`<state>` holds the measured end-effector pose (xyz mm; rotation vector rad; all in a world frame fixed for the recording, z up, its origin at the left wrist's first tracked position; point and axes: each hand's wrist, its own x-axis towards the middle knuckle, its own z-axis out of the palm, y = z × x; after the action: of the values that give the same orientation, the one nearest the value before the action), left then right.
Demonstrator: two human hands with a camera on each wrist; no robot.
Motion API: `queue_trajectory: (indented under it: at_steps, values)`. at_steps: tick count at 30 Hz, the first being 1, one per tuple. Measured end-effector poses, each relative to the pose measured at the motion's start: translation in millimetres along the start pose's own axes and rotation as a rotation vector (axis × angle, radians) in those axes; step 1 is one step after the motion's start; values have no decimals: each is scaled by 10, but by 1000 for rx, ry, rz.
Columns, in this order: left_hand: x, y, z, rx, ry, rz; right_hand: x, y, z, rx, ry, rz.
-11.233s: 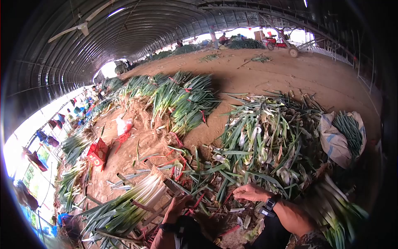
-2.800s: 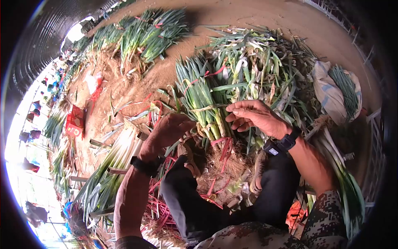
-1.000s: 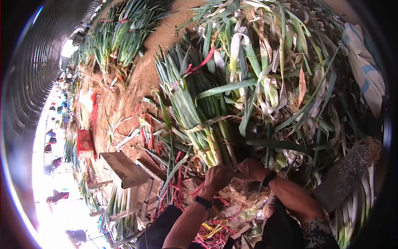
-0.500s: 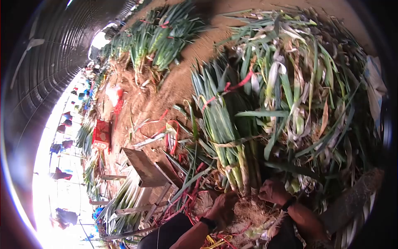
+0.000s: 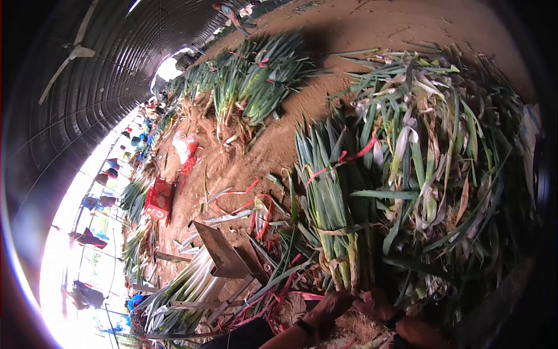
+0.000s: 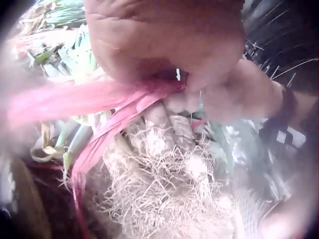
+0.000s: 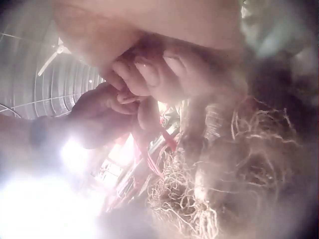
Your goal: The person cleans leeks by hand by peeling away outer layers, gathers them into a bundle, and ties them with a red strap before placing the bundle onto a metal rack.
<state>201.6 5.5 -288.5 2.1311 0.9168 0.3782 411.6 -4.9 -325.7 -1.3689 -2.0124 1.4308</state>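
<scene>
A bundle of green onions [image 5: 334,203] lies with its leaves away from me and its hairy roots [image 6: 159,184] at my hands. A red tie [image 5: 358,152] crosses its leaves, and a dried leaf band circles it lower down. My left hand [image 5: 328,308] grips a red plastic ribbon [image 6: 117,117] at the root end, its tail hanging past the roots. Right against it, my right hand [image 5: 375,307] has curled fingers [image 7: 149,74] pinching the ribbon where the two hands meet. The pinched part is mostly hidden by the fingers.
Loose leaves form a big heap [image 5: 430,145] on the right. A wooden stand [image 5: 224,250] holds more green onions [image 5: 197,285] at left. Tied bundles [image 5: 256,81] lie farther back, and a red box [image 5: 158,198] sits on the dirt floor.
Eleven seconds ago, no bundle lay before my hands; it appears later with both hands over it. They moved down to its roots, drew slightly apart half a second ago, and now meet again.
</scene>
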Motion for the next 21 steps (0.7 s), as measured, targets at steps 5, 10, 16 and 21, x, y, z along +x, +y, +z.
queue_trajectory:
  at_steps: [5, 10, 16, 21]
  values:
    - [-96, -44, 69, -80, 86, -94, -173, -187, -298, 151, 45, 10]
    - [-411, -118, -31, -196, 24, -419, -352, 70, -438, 298, 109, -128]
    - [-817, -488, 157, -53, 158, -369, -641, 105, -636, 480, 61, 107]
    - [-474, 19, -177, -269, 58, -455, -769, 79, -613, 352, -353, 204]
